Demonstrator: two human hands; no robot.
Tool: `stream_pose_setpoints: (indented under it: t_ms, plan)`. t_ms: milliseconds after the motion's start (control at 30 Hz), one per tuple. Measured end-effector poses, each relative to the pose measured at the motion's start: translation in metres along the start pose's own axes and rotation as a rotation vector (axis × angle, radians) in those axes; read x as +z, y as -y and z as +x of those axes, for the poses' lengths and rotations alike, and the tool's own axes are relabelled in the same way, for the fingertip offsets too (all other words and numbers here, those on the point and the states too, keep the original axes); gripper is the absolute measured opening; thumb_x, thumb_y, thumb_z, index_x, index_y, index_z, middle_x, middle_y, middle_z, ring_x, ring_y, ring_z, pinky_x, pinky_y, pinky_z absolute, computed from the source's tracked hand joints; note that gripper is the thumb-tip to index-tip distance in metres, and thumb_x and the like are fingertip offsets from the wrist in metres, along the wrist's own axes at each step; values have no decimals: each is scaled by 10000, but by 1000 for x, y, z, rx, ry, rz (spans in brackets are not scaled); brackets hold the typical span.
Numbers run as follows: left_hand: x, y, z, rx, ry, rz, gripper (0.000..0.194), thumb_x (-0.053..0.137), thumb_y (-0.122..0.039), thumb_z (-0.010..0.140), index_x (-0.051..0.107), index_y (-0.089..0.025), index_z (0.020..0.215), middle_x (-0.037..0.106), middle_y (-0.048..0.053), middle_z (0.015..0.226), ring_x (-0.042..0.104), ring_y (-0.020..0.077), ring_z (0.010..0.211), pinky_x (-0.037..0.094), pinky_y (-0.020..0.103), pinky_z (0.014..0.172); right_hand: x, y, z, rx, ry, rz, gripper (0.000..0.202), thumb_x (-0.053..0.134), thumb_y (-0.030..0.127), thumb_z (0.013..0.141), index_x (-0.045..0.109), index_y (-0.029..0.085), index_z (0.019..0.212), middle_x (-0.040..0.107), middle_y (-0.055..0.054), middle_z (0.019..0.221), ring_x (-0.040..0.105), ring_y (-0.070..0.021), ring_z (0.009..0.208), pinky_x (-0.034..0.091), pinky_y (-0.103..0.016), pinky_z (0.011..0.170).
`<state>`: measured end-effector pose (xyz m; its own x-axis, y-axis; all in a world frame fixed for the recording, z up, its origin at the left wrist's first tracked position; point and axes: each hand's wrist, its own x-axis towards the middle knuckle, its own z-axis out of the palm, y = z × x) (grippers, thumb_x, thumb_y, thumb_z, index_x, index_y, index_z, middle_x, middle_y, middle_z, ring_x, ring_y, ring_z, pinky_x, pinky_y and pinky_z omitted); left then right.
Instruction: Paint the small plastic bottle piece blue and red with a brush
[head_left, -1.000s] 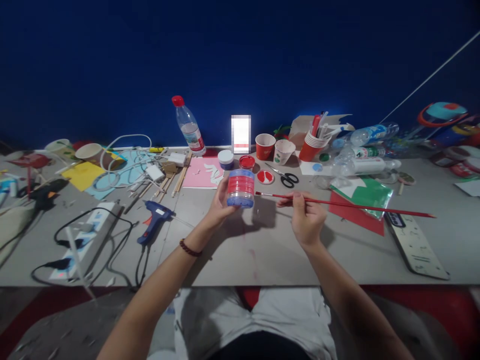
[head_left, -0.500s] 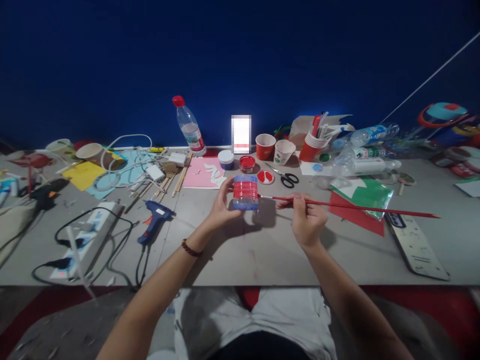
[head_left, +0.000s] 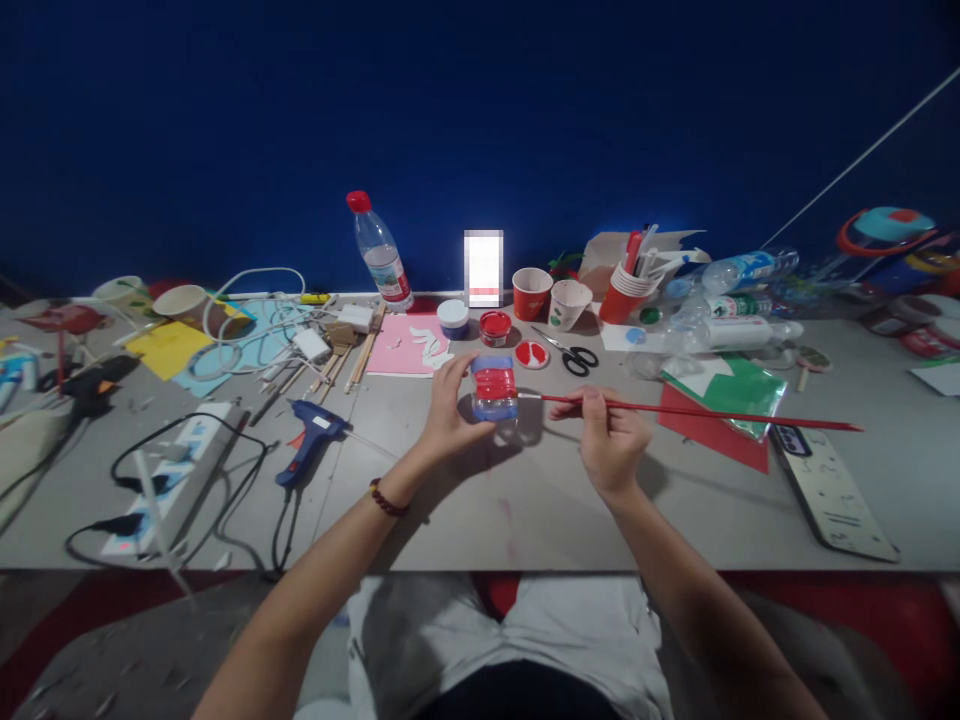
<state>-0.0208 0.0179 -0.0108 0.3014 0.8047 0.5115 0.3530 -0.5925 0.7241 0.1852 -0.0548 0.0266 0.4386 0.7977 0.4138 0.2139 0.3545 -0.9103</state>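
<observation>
Compared with the frame from a second ago, the clear plastic cylinder [head_left: 494,386] has shifted a little to the right and towards the person, and the bristles of the paintbrush [head_left: 697,411], then just apart from it, now reach its right edge. In the head view, the cylinder is raised above the worktop [head_left: 450,525] in front of the person. It has blue bands at its top and bottom and glossy, uneven red across the middle; a see-through strip remains between the red and the lower blue. The left hand [head_left: 447,412] grips it, fingers at the left side and thumb below, hiding part of that side. The right hand [head_left: 613,440] pinches the paintbrush, whose long red handle lies nearly level.

Beyond the cylinder are an uncovered red paint pot [head_left: 495,328], a red-smeared lid [head_left: 532,355] and black-handled scissors [head_left: 579,361]. Behind these stand a red paper cup [head_left: 532,293] and a white paper cup [head_left: 568,304]. A blue glue gun [head_left: 315,430] lies to the left. On the right, the handle crosses above a red sheet [head_left: 712,437], a green sheet [head_left: 750,393] and part of a phone [head_left: 840,495].
</observation>
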Motion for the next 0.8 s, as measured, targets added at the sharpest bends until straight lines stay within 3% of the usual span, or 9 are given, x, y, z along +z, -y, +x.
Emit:
stream_pose_setpoints:
  t_ms: [167,433,633,800]
  plan:
    - [3,-5,-3,28,-22,113,907,818,-349,639,402,-273,1442,467,124,1399,434,350,1316,359,550,1128,2,-1,-2,15,20,18,362,563,469,950,700,185,773,749,-28,654,735,-181,554,619,-278,562]
    - [6,-9,-9,51,40,252,952,817,-341,616,402,-262,1469,422,141,1372,442,374,1287,370,557,1103,7,0,-7,36,91,93,346,577,472,944,701,188,789,751,-29,674,733,-183,560,639,-303,579]
    - [5,-8,-10,116,19,235,922,807,-388,659,395,-266,1474,411,150,1382,450,371,1275,375,551,1091,9,1,-6,57,112,95,352,590,494,934,702,191,795,760,-40,699,734,-190,561,656,-317,581]
    - [3,-10,-8,94,-2,251,899,803,-373,654,391,-277,1447,425,142,1377,439,371,1290,364,556,1102,7,3,-3,31,80,93,349,602,495,924,702,199,769,757,-40,688,731,-191,548,648,-308,553]
